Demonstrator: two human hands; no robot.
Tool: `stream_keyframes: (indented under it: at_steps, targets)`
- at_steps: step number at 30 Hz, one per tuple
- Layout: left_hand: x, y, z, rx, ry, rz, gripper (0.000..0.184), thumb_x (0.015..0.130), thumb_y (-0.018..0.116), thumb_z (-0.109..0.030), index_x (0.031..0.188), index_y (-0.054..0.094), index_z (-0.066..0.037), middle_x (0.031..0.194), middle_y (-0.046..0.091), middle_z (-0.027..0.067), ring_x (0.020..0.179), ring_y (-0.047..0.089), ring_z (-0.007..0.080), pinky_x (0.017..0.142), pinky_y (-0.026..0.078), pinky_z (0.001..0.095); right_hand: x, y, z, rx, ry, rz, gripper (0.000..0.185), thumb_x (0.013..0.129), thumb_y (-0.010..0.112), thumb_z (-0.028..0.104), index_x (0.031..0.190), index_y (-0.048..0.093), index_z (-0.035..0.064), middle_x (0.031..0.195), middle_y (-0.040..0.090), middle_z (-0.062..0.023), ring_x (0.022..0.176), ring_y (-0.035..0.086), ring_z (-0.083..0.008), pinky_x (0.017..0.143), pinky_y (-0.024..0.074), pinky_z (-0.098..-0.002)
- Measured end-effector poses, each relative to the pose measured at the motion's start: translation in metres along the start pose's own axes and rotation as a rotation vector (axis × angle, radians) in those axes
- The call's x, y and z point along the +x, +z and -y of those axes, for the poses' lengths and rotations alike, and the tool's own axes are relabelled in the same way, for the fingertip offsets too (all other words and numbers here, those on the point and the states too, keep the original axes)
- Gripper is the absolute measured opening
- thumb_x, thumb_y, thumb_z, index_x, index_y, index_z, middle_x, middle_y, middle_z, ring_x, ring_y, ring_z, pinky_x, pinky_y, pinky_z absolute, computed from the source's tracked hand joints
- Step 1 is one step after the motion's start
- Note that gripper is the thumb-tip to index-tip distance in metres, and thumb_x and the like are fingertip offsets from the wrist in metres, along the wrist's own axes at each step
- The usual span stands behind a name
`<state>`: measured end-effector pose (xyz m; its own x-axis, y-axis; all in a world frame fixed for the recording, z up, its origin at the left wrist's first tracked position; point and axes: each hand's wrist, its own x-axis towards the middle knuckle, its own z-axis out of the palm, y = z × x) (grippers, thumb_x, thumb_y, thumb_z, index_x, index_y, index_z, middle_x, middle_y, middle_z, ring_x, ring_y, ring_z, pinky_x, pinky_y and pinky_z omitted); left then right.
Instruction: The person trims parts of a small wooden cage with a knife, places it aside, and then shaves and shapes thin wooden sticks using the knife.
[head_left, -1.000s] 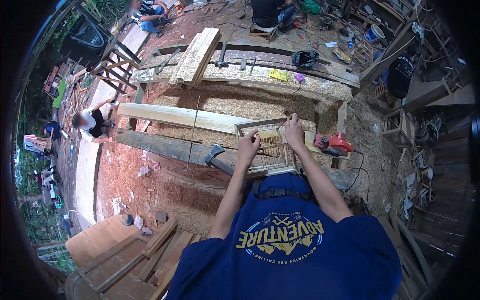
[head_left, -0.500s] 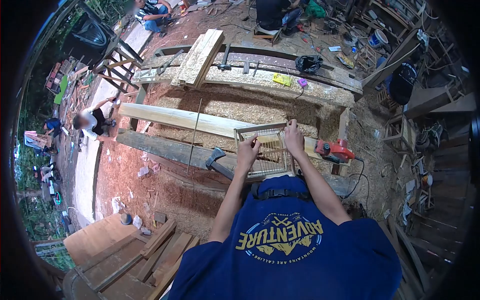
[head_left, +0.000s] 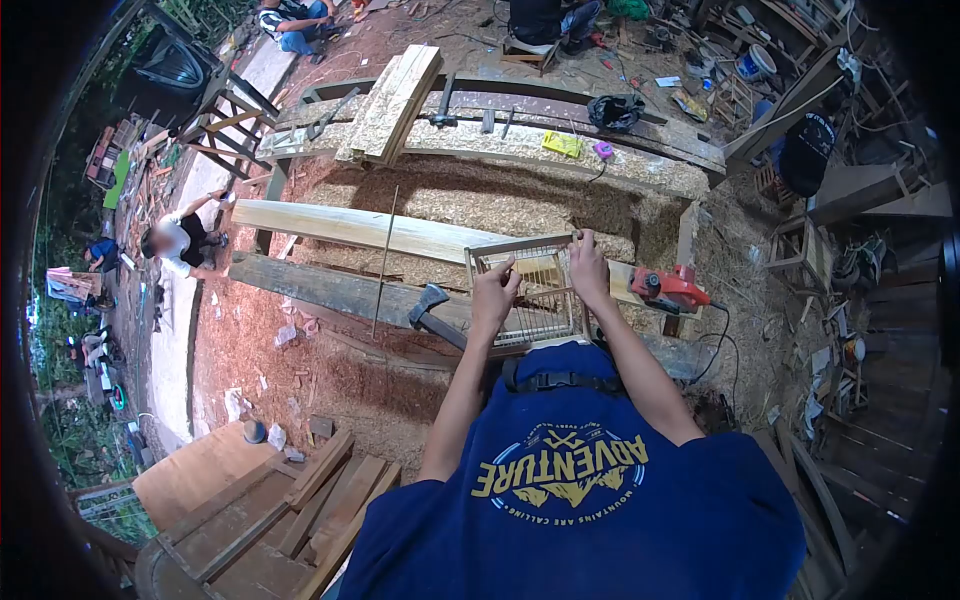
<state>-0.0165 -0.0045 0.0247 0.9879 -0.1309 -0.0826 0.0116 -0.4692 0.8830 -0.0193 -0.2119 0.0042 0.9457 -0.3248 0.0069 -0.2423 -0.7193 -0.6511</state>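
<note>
A small wooden frame with thin parallel bars (head_left: pixel 543 318), like part of a cage, stands tilted in front of my waist. My right hand (head_left: pixel 590 270) is closed around its upper right corner. Toward its left side, my left hand (head_left: pixel 494 298) has thumb and fingers pinched together at the bars; any smaller piece between the fingertips is too small to make out. An axe (head_left: pixel 432 306) lies on the dark plank just left of my left hand. Right of my right hand, a red power planer (head_left: pixel 668 288) rests on the pale board.
A pale board (head_left: pixel 340 224) and a dark weathered plank (head_left: pixel 300 283) run side by side, with a thin rod (head_left: pixel 385 262) across them. Stacked boards (head_left: pixel 395 105) sit on the farther bench. A person (head_left: pixel 180 240) crouches at the left. Wood shavings cover the ground.
My view has shifted slightly. Both hands keep their hold on the barred frame, which has tipped a little; the left fingers have moved only slightly.
</note>
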Motion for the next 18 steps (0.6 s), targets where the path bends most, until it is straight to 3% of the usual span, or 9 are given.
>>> stream_keyframes:
  at_steps: [18]
  targets:
    - [-0.0048,0.0018,-0.0043,0.05,0.003,-0.062,0.032,0.088,0.063,-0.022,0.116,0.069,-0.009,0.068,0.065,0.0179,0.056,0.063,0.0263,0.059,0.05,0.0371,-0.0015,-0.0002,-0.0007,-0.008,0.012,0.007,0.037,0.099,0.047,0.026,0.127,0.037,0.0049,0.1,0.06,-0.0318,0.088,0.06,-0.051,0.073,0.0471,-0.0585]
